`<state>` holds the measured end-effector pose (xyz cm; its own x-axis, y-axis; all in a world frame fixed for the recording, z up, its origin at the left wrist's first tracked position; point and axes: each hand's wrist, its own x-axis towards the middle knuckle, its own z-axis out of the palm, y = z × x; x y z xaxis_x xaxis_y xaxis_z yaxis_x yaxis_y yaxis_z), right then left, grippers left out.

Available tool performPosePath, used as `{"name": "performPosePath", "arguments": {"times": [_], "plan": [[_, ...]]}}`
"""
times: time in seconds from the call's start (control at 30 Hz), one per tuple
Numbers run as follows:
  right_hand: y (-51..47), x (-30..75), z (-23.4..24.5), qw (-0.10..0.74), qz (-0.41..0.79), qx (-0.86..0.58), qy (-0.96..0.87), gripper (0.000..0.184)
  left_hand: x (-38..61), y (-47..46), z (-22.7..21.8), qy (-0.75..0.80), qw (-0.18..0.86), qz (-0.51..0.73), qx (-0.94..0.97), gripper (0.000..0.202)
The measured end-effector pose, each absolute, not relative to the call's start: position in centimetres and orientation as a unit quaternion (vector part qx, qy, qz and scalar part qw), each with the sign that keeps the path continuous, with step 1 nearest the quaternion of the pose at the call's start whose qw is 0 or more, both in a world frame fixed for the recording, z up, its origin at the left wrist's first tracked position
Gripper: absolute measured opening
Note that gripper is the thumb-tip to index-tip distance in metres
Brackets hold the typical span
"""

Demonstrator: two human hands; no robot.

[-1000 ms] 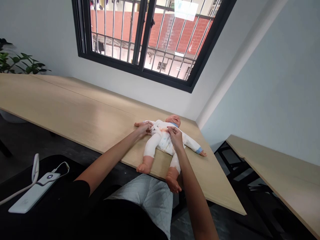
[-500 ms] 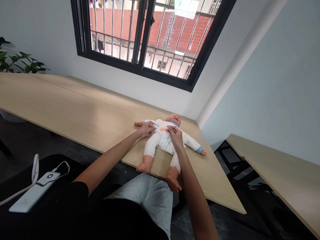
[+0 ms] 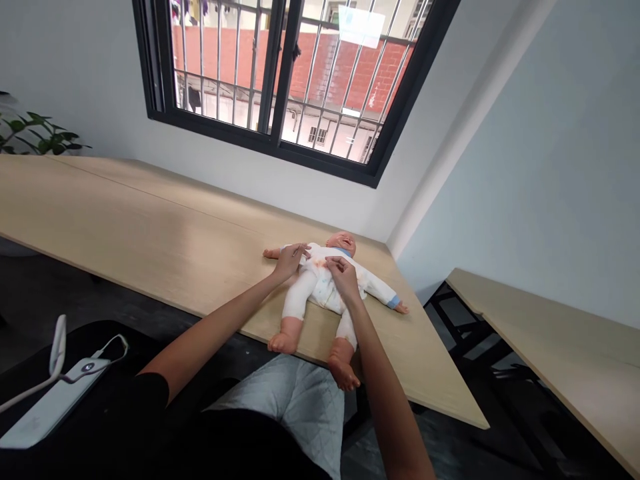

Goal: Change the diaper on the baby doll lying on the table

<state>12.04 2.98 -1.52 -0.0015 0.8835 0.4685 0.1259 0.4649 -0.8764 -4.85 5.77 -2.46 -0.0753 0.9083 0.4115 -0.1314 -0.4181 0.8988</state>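
Your left hand [image 3: 289, 261] lies open, fingers spread, on the chest of the white suit [image 3: 316, 283] worn by a baby doll [image 3: 343, 243]. Your right hand [image 3: 343, 277] is closed in a pinch on the front of the suit, just below the blue collar (an orange stain marks the fabric nearby). The doll lies on its back at the centre of the frame on the pale wood surface [image 3: 150, 213], its bare feet by the near edge. At lower left, a flat white device [image 3: 53, 410] with a cable shows a small round logo (too small to read). A barred window [image 3: 280, 80] fills the upper centre, with a leafy plant [image 3: 37, 137] at upper left.
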Motion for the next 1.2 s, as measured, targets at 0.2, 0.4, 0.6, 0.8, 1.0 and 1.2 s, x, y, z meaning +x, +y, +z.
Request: {"name": "performPosePath", "arguments": {"times": [0.2,0.4,0.6,0.8,1.0,1.2], "plan": [[2.8,12.1,-1.6,0.541,0.293,-0.398,-0.681,0.028,-4.0,4.9,-2.4,0.411,0.330,0.639,0.560,0.037],[3.1,12.1,-1.7,0.552,0.295,-0.405,-0.666,0.024,-6.5,4.5,-2.5,0.440,0.469,0.552,0.530,0.052],[3.1,12.1,-1.7,0.557,0.295,-0.400,-0.665,0.023,-6.6,5.3,-2.8,0.389,0.472,0.613,0.500,0.032],[2.9,11.9,-1.5,0.552,0.290,-0.401,-0.671,0.022,-6.3,5.5,-2.4,0.359,0.459,0.646,0.493,0.018],[3.1,12.0,-1.8,0.560,0.277,-0.411,-0.664,0.030,-3.6,5.2,-1.7,0.335,0.411,0.640,0.556,0.012],[3.7,11.8,-2.6,0.568,0.272,-0.415,-0.656,0.057,-2.1,4.4,-1.6,0.333,0.311,0.577,0.678,0.009]]}}
